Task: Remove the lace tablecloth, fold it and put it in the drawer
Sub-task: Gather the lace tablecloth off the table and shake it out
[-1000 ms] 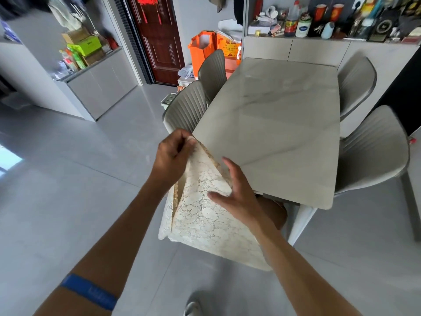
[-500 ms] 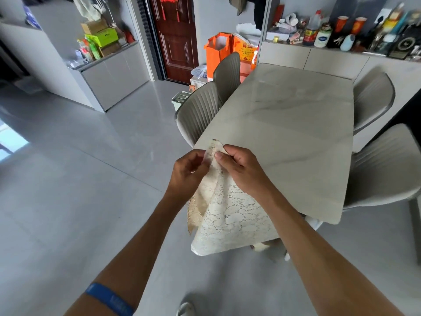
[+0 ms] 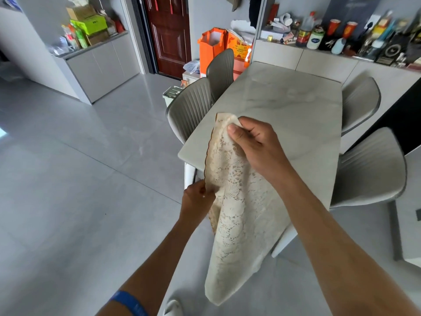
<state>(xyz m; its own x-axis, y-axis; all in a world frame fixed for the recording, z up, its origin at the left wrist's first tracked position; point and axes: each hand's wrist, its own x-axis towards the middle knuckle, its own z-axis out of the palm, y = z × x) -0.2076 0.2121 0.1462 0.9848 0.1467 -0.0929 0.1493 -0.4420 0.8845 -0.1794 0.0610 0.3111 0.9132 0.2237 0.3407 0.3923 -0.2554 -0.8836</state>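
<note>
Right hand (image 3: 252, 144) pinches lace tablecloth (image 3: 234, 213) top, left hand (image 3: 197, 199) grips its edge lower down

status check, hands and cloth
Right hand pinches tablecloth top corner; left hand grips its side edge. Cloth off table, hanging, part-folded. Nothing blocking.

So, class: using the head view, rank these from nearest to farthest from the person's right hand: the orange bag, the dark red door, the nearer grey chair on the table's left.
From the right hand:
1. Grey chair, just left, beside the table.
2. Orange bag, behind the chairs.
3. Dark red door, back wall.
</note>
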